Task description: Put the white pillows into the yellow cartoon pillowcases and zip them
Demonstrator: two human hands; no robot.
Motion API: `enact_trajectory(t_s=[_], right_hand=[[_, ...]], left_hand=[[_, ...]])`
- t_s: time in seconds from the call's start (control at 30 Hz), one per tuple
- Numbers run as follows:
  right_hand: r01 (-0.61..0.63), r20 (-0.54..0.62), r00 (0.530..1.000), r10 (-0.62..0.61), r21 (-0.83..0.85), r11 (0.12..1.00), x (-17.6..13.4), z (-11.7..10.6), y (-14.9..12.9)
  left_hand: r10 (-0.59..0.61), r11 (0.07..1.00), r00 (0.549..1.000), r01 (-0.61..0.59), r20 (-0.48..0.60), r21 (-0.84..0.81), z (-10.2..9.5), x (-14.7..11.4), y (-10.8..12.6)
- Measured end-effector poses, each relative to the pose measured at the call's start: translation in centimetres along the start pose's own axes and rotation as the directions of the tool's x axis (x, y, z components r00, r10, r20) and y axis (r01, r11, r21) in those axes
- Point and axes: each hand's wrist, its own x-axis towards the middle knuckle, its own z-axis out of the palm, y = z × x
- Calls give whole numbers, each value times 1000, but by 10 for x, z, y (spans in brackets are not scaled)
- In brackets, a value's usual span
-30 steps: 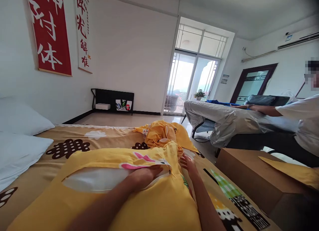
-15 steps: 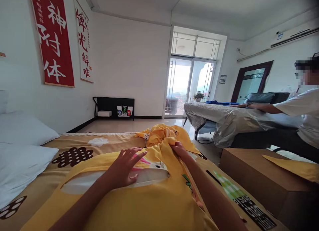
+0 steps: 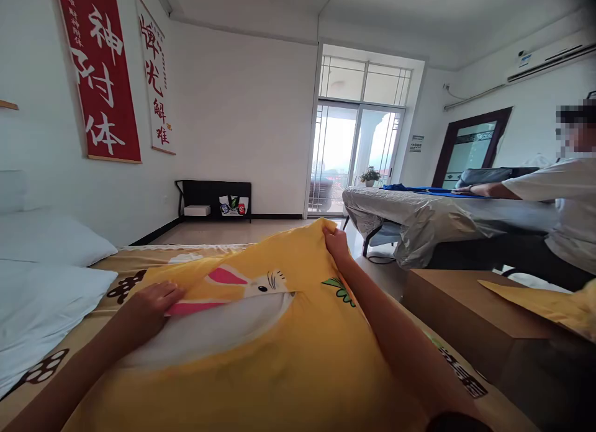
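A yellow pillowcase [image 3: 288, 382] with a rabbit print is spread over the bed in front of me. White filling [image 3: 223, 326] shows through a long slit in it, below the rabbit's pink ears. My left hand [image 3: 156, 308] has its fingers closed on the fabric at the left end of the slit. Higher up at the right, my right hand [image 3: 336, 241] grips the far right corner of the pillowcase and holds it raised. Green printed leaves lie just below that hand.
White pillows [image 3: 56, 295] lie at the left on the patterned bed sheet [image 3: 93, 333]. To the right stands a cardboard box [image 3: 479, 301] with yellow cloth [image 3: 535, 301] on it. Beyond, a person [image 3: 572, 202] reaches across a plastic-covered table [image 3: 428, 215] with blue cloth.
My left hand has moved left and closed on the fabric. My right hand has lifted the far corner, and the bunched far part of the pillowcase is now stretched out.
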Motion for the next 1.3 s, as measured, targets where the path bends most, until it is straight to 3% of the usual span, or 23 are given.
enact_trajectory(t_s=[0.1,0.17,0.27,0.3,0.37,0.4,0.47,0.53,0.6,0.63,0.7,0.77,0.87,0.93,1.07,1.13,1.23,1.3], right_hand=[[-3,-20,1000,3,-4,1000,6,-6,-16],[6,-50,999,-7,-17,1000,7,-7,-29],[48,-75,996,-51,-51,998,3,-3,-57],[88,-69,993,-92,-56,995,1,-1,-69],[212,-48,976,-213,-25,977,-6,5,-94],[284,-48,958,-284,8,959,-10,8,-107],[414,-78,909,-408,71,908,-19,12,-130],[510,-104,859,-502,81,856,-25,14,-146],[568,-74,823,-564,65,820,-27,12,-154],[567,-35,823,-566,63,821,-26,8,-155],[486,98,864,-494,90,869,-24,-3,-151],[316,292,887,-356,177,932,-22,-18,-143],[86,522,822,-228,281,956,-23,-34,-135],[122,505,838,-208,198,973,-23,-36,-137],[340,270,916,-295,-136,931,-18,-17,-146],[353,229,924,-306,-204,913,-22,-5,-145],[399,371,879,-299,-229,888,-32,5,-137],[403,361,879,-312,-213,890,-35,5,-131]], left_hand=[[11,1000,999,-9,51,-28,-11,-13,22],[65,994,989,-53,130,-94,-32,-12,42],[179,942,931,-68,319,-329,-73,9,65],[210,904,918,-52,335,-424,-85,21,69],[144,825,966,3,214,-565,-99,54,70],[41,790,994,31,102,-613,-101,74,68],[-193,705,980,99,-56,-703,-99,116,67],[-219,545,976,128,7,-829,-93,156,70],[-91,407,989,145,118,-902,-91,188,80],[-37,388,990,140,136,-911,-91,200,88],[-28,463,997,83,79,-883,-92,215,105],[-81,591,994,-8,-69,-806,-91,222,121],[-115,729,962,-86,-246,-679,-85,226,136],[-114,771,957,-85,-268,-631,-80,226,137],[-243,812,955,103,-171,-575,-72,226,118],[-404,797,900,258,-164,-547,-70,223,101],[-608,677,783,425,-130,-600,-72,217,73],[-638,627,764,439,-100,-644,-74,212,60]])
